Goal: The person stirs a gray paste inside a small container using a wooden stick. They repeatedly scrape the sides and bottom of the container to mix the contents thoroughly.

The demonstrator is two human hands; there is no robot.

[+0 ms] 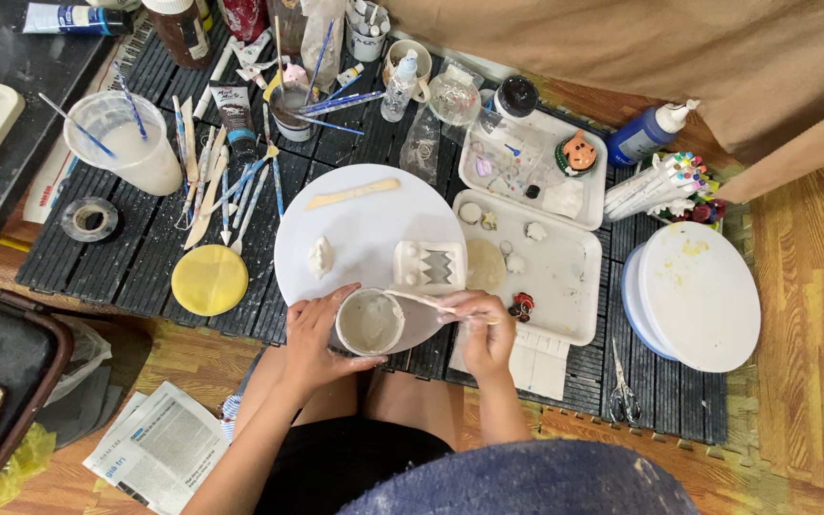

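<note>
Two hands (317, 334) work one cup (370, 322) with one stick (431, 304).

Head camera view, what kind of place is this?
Probably a home craft corner set up on the floor: paint tubes and brushes, a round white board with clay pieces, and a small cup between both hands.

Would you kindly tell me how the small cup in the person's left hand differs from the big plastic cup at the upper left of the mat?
The small cup is short, grey and opaque; the big plastic cup is taller and see-through. The left hand steadies the small cup while the right hand dips a thin stick into it; nobody touches the big cup, which holds two blue-tipped sticks. Both are round, open-topped, and hold something pale.
</note>
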